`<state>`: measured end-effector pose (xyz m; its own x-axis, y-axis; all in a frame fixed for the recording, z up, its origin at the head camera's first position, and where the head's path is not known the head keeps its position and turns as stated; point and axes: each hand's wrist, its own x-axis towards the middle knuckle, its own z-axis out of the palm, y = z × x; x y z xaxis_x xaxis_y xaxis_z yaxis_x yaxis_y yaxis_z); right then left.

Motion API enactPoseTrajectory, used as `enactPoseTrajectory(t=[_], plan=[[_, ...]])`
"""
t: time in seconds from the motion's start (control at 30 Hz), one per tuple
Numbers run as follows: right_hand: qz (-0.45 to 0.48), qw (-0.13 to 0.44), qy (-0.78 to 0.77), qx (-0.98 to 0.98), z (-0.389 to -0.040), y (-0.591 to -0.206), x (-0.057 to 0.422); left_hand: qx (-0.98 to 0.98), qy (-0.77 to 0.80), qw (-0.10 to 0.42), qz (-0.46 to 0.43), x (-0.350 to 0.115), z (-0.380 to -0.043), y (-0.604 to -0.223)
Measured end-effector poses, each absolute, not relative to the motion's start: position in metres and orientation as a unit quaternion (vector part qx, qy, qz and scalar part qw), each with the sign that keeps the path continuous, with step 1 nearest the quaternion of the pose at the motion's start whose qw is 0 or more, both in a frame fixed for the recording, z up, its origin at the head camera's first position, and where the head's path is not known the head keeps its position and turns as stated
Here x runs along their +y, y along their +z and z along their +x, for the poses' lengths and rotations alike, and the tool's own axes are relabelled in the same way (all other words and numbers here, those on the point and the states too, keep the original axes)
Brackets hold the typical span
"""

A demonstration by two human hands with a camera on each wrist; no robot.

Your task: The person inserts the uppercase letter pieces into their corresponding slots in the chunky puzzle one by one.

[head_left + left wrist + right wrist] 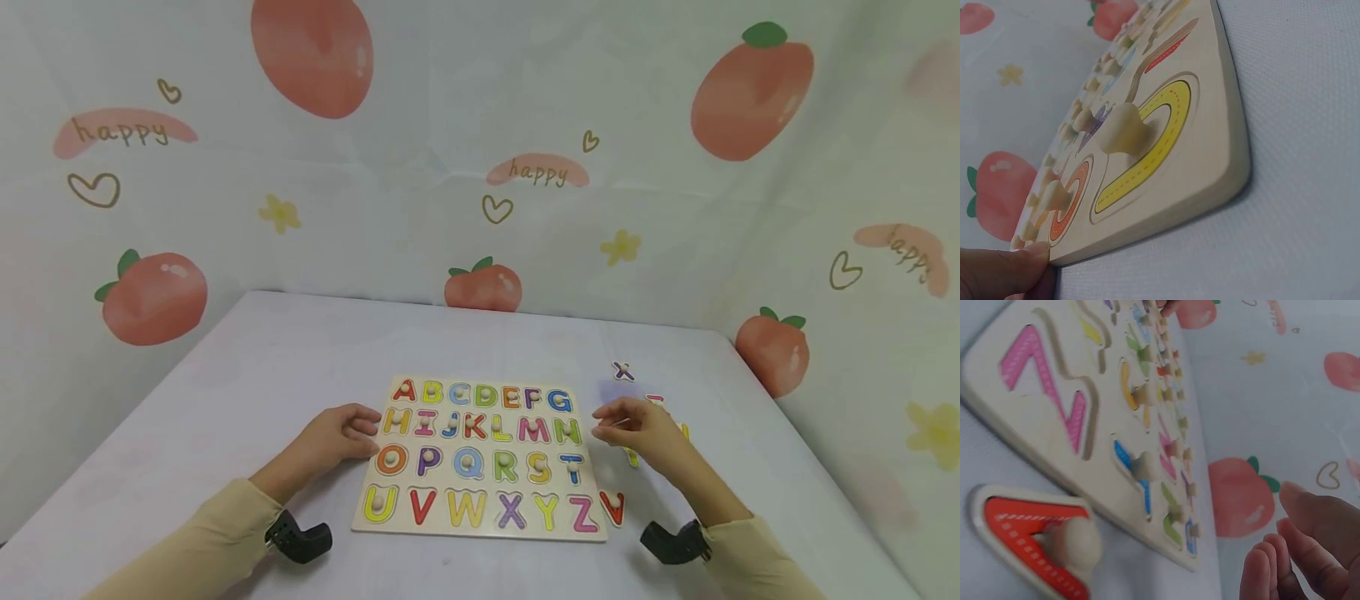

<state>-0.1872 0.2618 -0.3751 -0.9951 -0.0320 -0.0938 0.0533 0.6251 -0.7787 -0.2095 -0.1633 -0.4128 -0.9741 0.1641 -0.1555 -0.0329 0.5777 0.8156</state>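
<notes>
A wooden alphabet puzzle board [480, 533] lies on the table, its upper rows filled with knobbed letters. The bottom row has the yellow U [379, 503] in place, while the V, W, X, Y and Z recesses show no knobs. My left hand [330, 442] rests loosely curved at the board's left edge, its thumb [1007, 269] touching near the orange O. Beyond the board's right edge hovers my right hand [637, 425], fingers loosely bent with nothing held. A loose red V [612, 508] lies beside the lower right corner; the right wrist view shows its knob.
A loose purple X [622, 371] lies at the back right. A pink-edged piece [655, 400] and yellow pieces [632, 457] are partly hidden by the right hand. A curtain [420, 233] printed with peaches hangs behind the table.
</notes>
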Motion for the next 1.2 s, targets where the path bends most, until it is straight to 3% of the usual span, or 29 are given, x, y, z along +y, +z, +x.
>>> enactPoseTrajectory(t=[0.37,0.7,1.2], plan=[[-0.044,0.112,-0.423,0.898,-0.156,-0.399,0.283,0.886,0.452,0.104,0.027,-0.162,-0.211,-0.415],[-0.096,0.130,-0.430,0.888,-0.144,-0.414,0.290,0.885,0.452,0.107,0.023,-0.161,-0.211,-0.415],[-0.070,0.147,-0.388,0.907,-0.142,-0.412,0.286,0.883,0.456,0.107,0.023,-0.161,-0.208,-0.411]])
